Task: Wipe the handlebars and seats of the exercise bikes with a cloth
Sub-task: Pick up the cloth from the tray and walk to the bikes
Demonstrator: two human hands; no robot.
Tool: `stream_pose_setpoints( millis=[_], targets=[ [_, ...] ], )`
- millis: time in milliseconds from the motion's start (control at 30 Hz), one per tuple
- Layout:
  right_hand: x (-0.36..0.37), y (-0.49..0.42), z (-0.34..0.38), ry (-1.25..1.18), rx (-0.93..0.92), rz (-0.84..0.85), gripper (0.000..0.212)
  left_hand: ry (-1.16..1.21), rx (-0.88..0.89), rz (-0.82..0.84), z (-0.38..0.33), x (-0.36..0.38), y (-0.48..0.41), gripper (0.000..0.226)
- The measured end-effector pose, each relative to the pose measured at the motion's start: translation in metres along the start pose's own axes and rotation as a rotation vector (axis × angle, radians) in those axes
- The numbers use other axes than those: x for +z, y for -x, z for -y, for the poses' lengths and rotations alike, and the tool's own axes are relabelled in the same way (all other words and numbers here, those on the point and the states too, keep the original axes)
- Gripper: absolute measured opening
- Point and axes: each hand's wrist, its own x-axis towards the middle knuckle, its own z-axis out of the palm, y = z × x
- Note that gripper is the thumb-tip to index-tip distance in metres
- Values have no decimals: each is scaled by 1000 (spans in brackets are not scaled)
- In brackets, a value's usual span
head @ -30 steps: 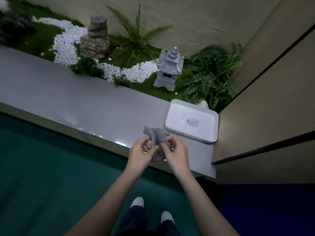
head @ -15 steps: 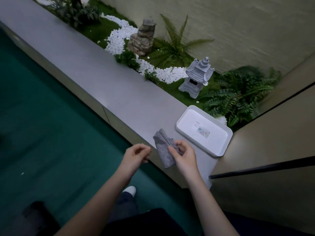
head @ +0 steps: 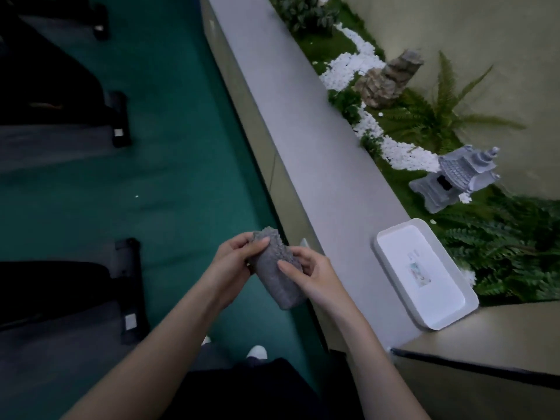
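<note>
Grey textured cloth [head: 277, 269], folded into a thick wad, held over green floor [head: 169, 183] just beside the grey worktop [head: 327, 165]. Left hand [head: 233, 265] pinching its upper end, thumb on top; right hand [head: 309, 272] gripping its side, thumb pressed on the face. White tray [head: 468, 294] on worktop to the right. Stone lantern [head: 454, 177], ferns [head: 503, 247], white pebbles [head: 403, 153] beyond. Dark equipment bases [head: 121, 119] at left.

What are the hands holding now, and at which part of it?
Both hold the folded grey cloth: the left hand grips its upper end, the right hand its right edge near the middle.
</note>
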Motion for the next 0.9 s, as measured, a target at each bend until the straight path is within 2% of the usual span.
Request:
stream_pose_setpoints(
  millis=[133,233,367,633,900],
  targets=[
    [41,-10,9,145,-64,117,8,3,147,-143,-7,-29,31,19],
    [79,-12,19,257,-176,156,11,-32,232,-303,-15,-58,59,10],
    [135,-5,28,360,-276,206,9,-301,298,-544,-24,-114,109,5],
    [272,39,37,371,-369,323,10,-765,225,-892,-4,-250,253,18],
    [414,96,28,480,-432,489,11,-1072,67,-1079,39,-355,389,38]
  ],
)
